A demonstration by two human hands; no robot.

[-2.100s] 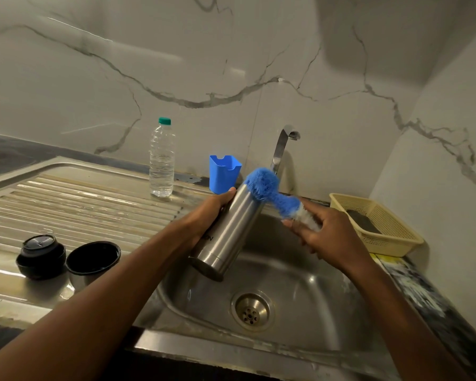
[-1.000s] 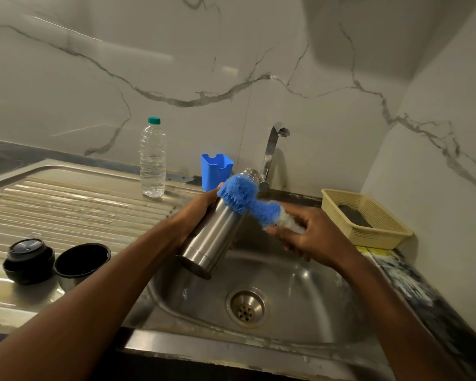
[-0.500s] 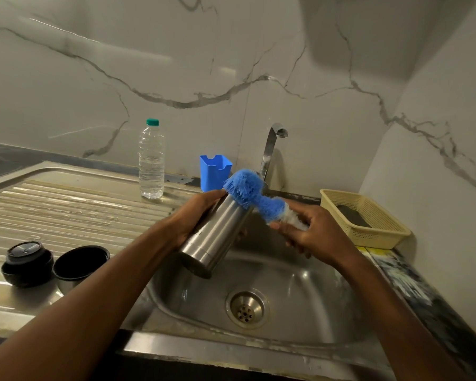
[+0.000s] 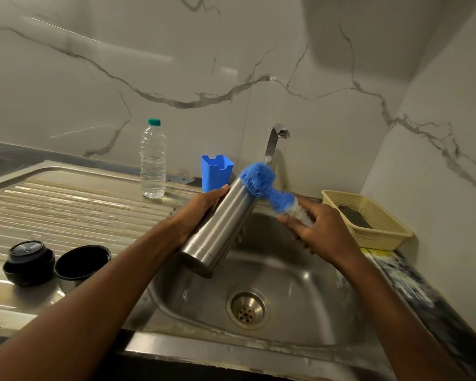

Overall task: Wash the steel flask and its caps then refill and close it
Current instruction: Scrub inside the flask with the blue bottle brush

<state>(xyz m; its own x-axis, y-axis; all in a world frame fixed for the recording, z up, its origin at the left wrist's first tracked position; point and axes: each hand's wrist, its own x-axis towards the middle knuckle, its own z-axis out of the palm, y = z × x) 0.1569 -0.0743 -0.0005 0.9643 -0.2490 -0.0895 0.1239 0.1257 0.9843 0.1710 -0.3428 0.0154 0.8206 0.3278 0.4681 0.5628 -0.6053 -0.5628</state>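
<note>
My left hand point(image 4: 197, 213) grips the steel flask point(image 4: 220, 228) around its body and holds it tilted over the sink basin point(image 4: 294, 273), mouth pointing up toward the tap. My right hand point(image 4: 318, 229) grips the handle of a blue bottle brush point(image 4: 261, 181), whose bristle head sits at the flask's mouth. Two black caps stand on the drainboard at the left: a stopper cap point(image 4: 28, 261) and an upturned cup cap point(image 4: 81, 261).
A clear water bottle point(image 4: 153, 160) with a green cap stands on the drainboard's far edge, beside a blue plastic holder point(image 4: 216, 171). The tap point(image 4: 275, 141) rises behind the flask. A yellow basket point(image 4: 368, 220) holding a dark pad sits at the right. The drain point(image 4: 248, 309) lies below.
The brush head has shifted back and forth at the flask's mouth, and now sits slightly higher. Both hands keep their grips. The camera view has shifted a little.
</note>
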